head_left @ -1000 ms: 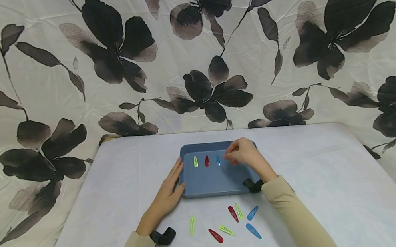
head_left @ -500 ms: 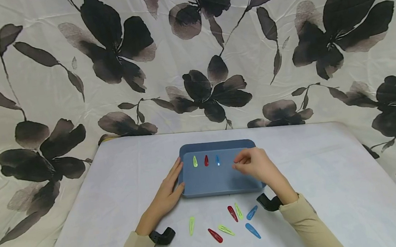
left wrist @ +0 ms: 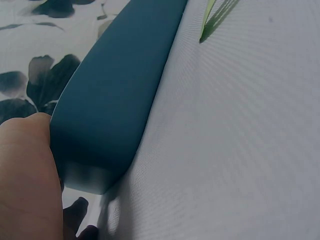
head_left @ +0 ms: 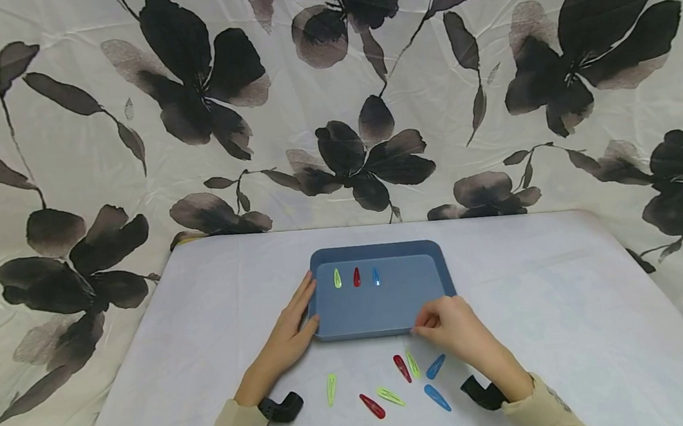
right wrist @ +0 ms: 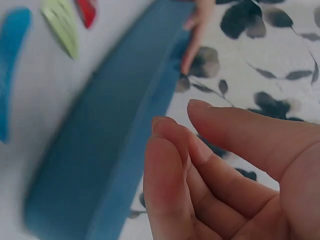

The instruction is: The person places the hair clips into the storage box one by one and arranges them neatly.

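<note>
Blue-grey tray (head_left: 352, 316) on a white-covered table (head_left: 578, 327), smooth, plain and shallow.
It is a rectangle with rounded corners and a raised rim; in its far left part lie a yellow-green clip (head_left: 337, 279), a red clip (head_left: 356, 277) and a blue clip (head_left: 376, 277), side by side and apart. The left hand (head_left: 285, 333) rests against the left rim, fingers nearly straight, gripping nothing. The right hand (head_left: 453, 326) is by the near right corner — its fingers loosely bent, the thumb a little apart from them, nothing held. In front, on the table, lie seven tapered loose clips (head_left: 437, 398) at mixed angles — three yellow-green, two red, two blue. Beyond hangs a flowered cloth (head_left: 281, 112).
</note>
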The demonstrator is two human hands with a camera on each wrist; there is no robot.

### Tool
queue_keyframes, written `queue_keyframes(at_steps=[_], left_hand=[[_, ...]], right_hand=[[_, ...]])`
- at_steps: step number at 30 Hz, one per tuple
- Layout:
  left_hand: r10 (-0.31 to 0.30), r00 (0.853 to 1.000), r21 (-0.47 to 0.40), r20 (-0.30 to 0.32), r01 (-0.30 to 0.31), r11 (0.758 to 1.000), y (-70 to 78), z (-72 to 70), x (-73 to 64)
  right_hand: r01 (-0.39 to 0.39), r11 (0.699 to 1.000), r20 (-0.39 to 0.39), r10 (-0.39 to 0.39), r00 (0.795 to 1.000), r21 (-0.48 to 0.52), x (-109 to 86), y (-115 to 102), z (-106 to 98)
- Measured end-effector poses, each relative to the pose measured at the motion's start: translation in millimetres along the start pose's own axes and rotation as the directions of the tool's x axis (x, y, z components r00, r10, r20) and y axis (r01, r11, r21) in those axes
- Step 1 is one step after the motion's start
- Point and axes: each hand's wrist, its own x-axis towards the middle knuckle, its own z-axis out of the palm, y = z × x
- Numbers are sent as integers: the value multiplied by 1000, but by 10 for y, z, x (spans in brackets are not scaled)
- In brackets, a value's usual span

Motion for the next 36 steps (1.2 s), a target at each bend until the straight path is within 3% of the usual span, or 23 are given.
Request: queue_keyframes(at_steps=[7, 17, 23, 32, 36], left_hand=[[2, 1000, 4, -1, -2, 1000, 9, -8, 0], [5, 1000, 1, -2, -5, 1000, 21, -12, 0], [4, 1000, -7, 7, -4, 1000, 23, -12, -3], [16, 1000, -14, 1, -16, 1000, 2, -4, 0], [22, 1000, -16, -2, -22, 1000, -11, 0, -1]], right_hand=[[-45, 999, 89, 44, 995, 10, -114, 79, 240], [-71, 994, 72, 77, 994, -79, -133, 127, 399], [-87, 995, 97, 90, 991, -38, -119, 148, 406], [-49, 995, 155, 35, 987, 92, -97, 201, 388], [-70, 989, 188, 45, 981, 128, -87, 184, 364]])
